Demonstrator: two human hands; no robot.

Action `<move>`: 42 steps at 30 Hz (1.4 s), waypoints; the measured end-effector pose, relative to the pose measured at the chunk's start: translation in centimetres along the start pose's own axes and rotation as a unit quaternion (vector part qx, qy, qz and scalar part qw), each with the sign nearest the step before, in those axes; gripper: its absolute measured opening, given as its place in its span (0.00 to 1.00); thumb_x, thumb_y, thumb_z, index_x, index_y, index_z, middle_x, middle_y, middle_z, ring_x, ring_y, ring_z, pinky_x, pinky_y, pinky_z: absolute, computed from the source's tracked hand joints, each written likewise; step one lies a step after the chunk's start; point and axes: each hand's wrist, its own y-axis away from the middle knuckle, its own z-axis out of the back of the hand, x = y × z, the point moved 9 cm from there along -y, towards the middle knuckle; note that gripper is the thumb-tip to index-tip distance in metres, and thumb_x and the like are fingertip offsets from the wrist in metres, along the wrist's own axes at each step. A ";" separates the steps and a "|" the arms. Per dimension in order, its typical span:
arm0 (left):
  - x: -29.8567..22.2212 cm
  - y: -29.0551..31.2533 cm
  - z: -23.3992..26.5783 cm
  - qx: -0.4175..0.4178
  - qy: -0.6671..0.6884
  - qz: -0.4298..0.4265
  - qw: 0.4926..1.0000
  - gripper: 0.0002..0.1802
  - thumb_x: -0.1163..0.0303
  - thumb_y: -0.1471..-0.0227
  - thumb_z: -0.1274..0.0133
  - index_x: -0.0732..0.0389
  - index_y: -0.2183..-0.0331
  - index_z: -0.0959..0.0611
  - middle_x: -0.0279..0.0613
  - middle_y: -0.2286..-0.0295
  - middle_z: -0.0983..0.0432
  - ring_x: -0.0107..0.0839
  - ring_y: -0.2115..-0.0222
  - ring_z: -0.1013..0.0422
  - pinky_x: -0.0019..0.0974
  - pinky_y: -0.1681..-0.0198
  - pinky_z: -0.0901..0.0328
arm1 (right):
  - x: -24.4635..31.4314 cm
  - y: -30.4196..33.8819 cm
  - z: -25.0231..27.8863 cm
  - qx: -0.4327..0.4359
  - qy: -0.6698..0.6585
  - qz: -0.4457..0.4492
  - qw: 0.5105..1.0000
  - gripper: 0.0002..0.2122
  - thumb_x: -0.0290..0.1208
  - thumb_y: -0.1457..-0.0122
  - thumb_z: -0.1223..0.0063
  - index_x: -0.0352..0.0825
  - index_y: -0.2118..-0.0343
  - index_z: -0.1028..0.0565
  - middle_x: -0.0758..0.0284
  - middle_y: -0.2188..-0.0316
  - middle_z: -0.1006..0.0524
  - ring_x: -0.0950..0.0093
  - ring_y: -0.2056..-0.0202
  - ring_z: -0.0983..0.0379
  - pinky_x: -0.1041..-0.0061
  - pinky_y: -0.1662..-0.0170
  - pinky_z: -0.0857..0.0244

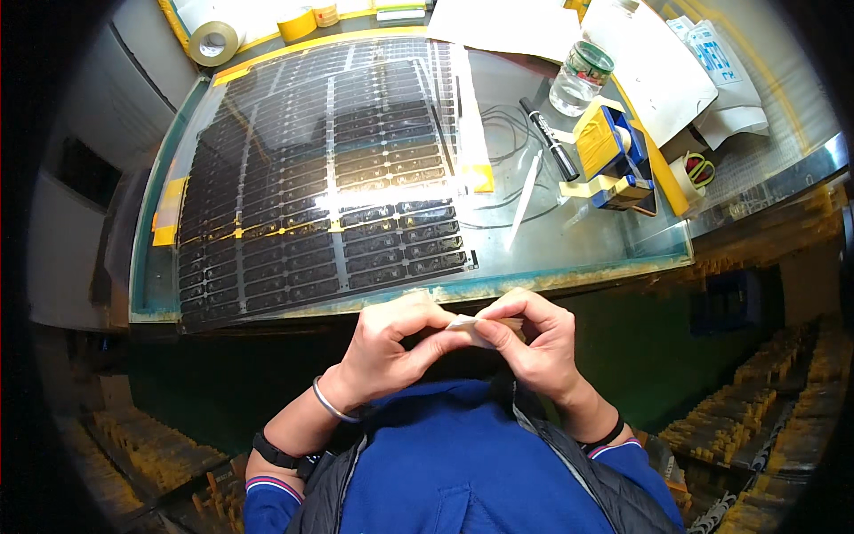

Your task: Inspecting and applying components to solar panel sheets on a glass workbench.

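Observation:
Close in front of my chest, just off the table's front edge, my left hand [402, 333] and my right hand [536, 336] meet over a small whitish, paper-like piece [474, 331]. Thumb and forefinger of each hand pinch it, one on either side. A tan edge of it shows by the right fingers; what exactly it is cannot be made out. Beyond my hands lies a large dark film sheet [294, 258] with rows of repeated black patterns and clear strips. Its near edge reaches the table's front rim.
Right of the sheet are a black marker [549, 141], a white pen-like stick [526, 198], a thin cable and a blue tape dispenser [612, 156]. A glass jar [580, 80] stands behind them. Green-handled scissors [700, 169] sit at the right edge; a tape roll [214, 43] is at back left.

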 end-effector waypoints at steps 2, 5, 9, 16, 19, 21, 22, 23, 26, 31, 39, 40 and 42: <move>1.0 0.4 -0.3 0.012 -0.028 0.026 0.999 0.16 0.81 0.56 0.40 0.63 0.61 0.19 0.42 0.76 0.24 0.31 0.78 0.28 0.31 0.75 0.34 | 0.0 0.0 -0.2 0.011 0.010 0.006 1.000 0.03 0.22 0.48 0.39 0.31 0.70 0.22 0.67 0.74 0.22 0.80 0.70 0.27 0.81 0.65 0.33; 1.1 0.0 -0.8 0.042 0.000 0.078 0.996 0.18 0.78 0.58 0.38 0.63 0.60 0.19 0.43 0.74 0.23 0.33 0.77 0.27 0.32 0.73 0.33 | -0.3 -0.1 0.8 -0.008 0.042 0.000 0.999 0.03 0.21 0.48 0.39 0.31 0.70 0.22 0.67 0.74 0.22 0.79 0.70 0.27 0.81 0.65 0.34; -1.3 -0.9 1.2 -0.046 -0.127 -0.051 0.990 0.23 0.78 0.58 0.37 0.65 0.56 0.21 0.41 0.71 0.21 0.37 0.71 0.26 0.34 0.65 0.31 | 3.8 -1.3 6.2 -0.167 0.230 0.202 0.937 0.07 0.20 0.52 0.36 0.31 0.69 0.21 0.64 0.71 0.22 0.72 0.68 0.25 0.77 0.62 0.32; -0.9 0.5 0.7 -0.053 -0.372 -0.130 0.918 0.20 0.72 0.64 0.34 0.63 0.64 0.18 0.43 0.63 0.21 0.40 0.59 0.25 0.42 0.53 0.31 | 5.1 -2.1 5.0 -0.141 0.350 0.239 0.895 0.12 0.19 0.56 0.34 0.32 0.66 0.21 0.61 0.65 0.22 0.66 0.62 0.26 0.73 0.60 0.32; -1.6 2.8 2.3 -0.122 -0.357 -0.176 0.909 0.12 0.78 0.67 0.34 0.62 0.73 0.16 0.40 0.69 0.20 0.36 0.67 0.24 0.35 0.65 0.29 | 1.9 -1.7 3.9 -0.065 0.183 0.038 0.980 0.05 0.23 0.47 0.39 0.30 0.68 0.21 0.64 0.72 0.21 0.75 0.72 0.25 0.79 0.68 0.31; -2.0 3.6 2.7 -0.124 -0.348 -0.187 0.910 0.12 0.78 0.67 0.35 0.62 0.73 0.16 0.40 0.70 0.20 0.34 0.69 0.25 0.33 0.67 0.30 | -1.9 -0.7 0.6 0.084 0.011 -0.166 0.983 0.10 0.31 0.38 0.47 0.27 0.67 0.21 0.66 0.75 0.21 0.82 0.77 0.26 0.83 0.73 0.31; -2.4 3.5 2.6 -0.120 -0.340 -0.195 0.912 0.11 0.79 0.66 0.35 0.62 0.73 0.16 0.39 0.70 0.20 0.34 0.69 0.25 0.32 0.68 0.30 | -2.7 -0.1 -0.9 0.156 -0.004 -0.233 0.960 0.13 0.33 0.35 0.53 0.26 0.63 0.23 0.61 0.73 0.21 0.78 0.76 0.24 0.84 0.76 0.32; -2.5 3.6 2.5 -0.116 -0.339 -0.204 0.911 0.11 0.79 0.66 0.36 0.62 0.72 0.16 0.39 0.70 0.20 0.33 0.69 0.25 0.32 0.68 0.30 | -2.9 0.0 -1.9 0.163 -0.065 -0.236 0.956 0.14 0.34 0.35 0.54 0.26 0.61 0.24 0.61 0.71 0.21 0.78 0.75 0.24 0.84 0.76 0.32; -3.0 3.9 2.5 -0.105 -0.335 -0.218 0.911 0.11 0.78 0.66 0.36 0.62 0.72 0.16 0.38 0.70 0.20 0.32 0.70 0.26 0.32 0.69 0.31 | -3.7 -0.3 -4.0 0.186 -0.140 -0.241 0.942 0.17 0.36 0.33 0.58 0.24 0.58 0.26 0.58 0.67 0.21 0.78 0.74 0.24 0.84 0.77 0.30; -2.9 3.4 2.9 -0.124 -0.300 -0.208 0.923 0.11 0.77 0.65 0.35 0.62 0.72 0.16 0.38 0.71 0.21 0.31 0.71 0.26 0.32 0.70 0.32 | -4.0 -0.7 -4.9 0.191 -0.158 -0.238 0.939 0.15 0.37 0.34 0.56 0.27 0.60 0.25 0.62 0.70 0.22 0.82 0.76 0.26 0.86 0.79 0.32; -2.0 1.5 3.1 -0.156 -0.210 -0.142 0.955 0.14 0.79 0.65 0.33 0.62 0.71 0.19 0.40 0.72 0.21 0.34 0.72 0.26 0.33 0.69 0.31 | -2.8 -1.6 -4.8 0.121 -0.092 -0.147 0.977 0.13 0.33 0.34 0.56 0.26 0.63 0.25 0.63 0.71 0.22 0.81 0.77 0.26 0.85 0.78 0.31; -2.0 1.4 3.1 -0.156 -0.203 -0.142 0.956 0.14 0.80 0.66 0.33 0.62 0.71 0.18 0.40 0.72 0.21 0.34 0.72 0.26 0.33 0.69 0.31 | -2.6 -1.8 -4.7 0.114 -0.076 -0.130 0.982 0.13 0.32 0.34 0.55 0.26 0.63 0.25 0.63 0.72 0.22 0.81 0.77 0.26 0.85 0.78 0.32; -2.0 1.1 3.0 -0.158 -0.201 -0.140 0.957 0.13 0.82 0.65 0.34 0.62 0.71 0.18 0.39 0.72 0.21 0.34 0.73 0.26 0.33 0.69 0.32 | -2.3 -2.1 -4.6 0.107 -0.060 -0.111 0.986 0.12 0.32 0.34 0.55 0.26 0.63 0.25 0.64 0.72 0.22 0.81 0.77 0.26 0.85 0.78 0.32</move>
